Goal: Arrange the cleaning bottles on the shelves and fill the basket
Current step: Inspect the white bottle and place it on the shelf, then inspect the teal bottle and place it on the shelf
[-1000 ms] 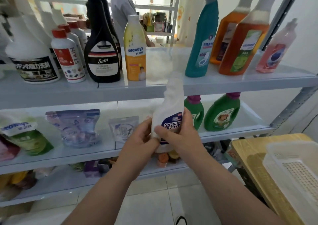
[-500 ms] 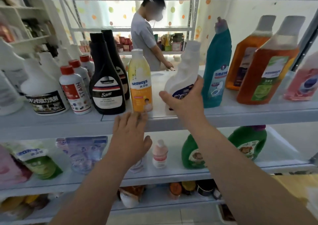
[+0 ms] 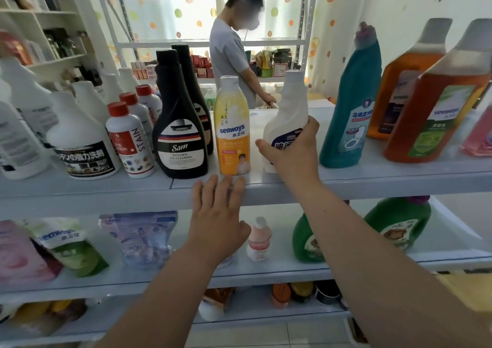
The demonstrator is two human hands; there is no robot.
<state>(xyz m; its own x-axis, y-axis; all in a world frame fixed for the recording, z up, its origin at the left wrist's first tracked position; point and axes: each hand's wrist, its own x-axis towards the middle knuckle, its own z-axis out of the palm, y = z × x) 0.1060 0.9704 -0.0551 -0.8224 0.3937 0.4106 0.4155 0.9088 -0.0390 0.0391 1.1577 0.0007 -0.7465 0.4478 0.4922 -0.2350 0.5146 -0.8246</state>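
Gripping the white bottle (image 3: 288, 108) low, the right hand (image 3: 292, 156) slots it beside the yellow bottle (image 3: 234, 134) — left hand (image 3: 215, 214), fingers straight, braces the shelf (image 3: 372, 184).

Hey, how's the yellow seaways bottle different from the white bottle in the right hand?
The seaways bottle is yellow with a white top; the white bottle carries a dark blue label. The seaways bottle is a slim cylinder standing free; the white bottle has broad shoulders, a narrow neck, and the right hand grips it. Both are on the same shelf.
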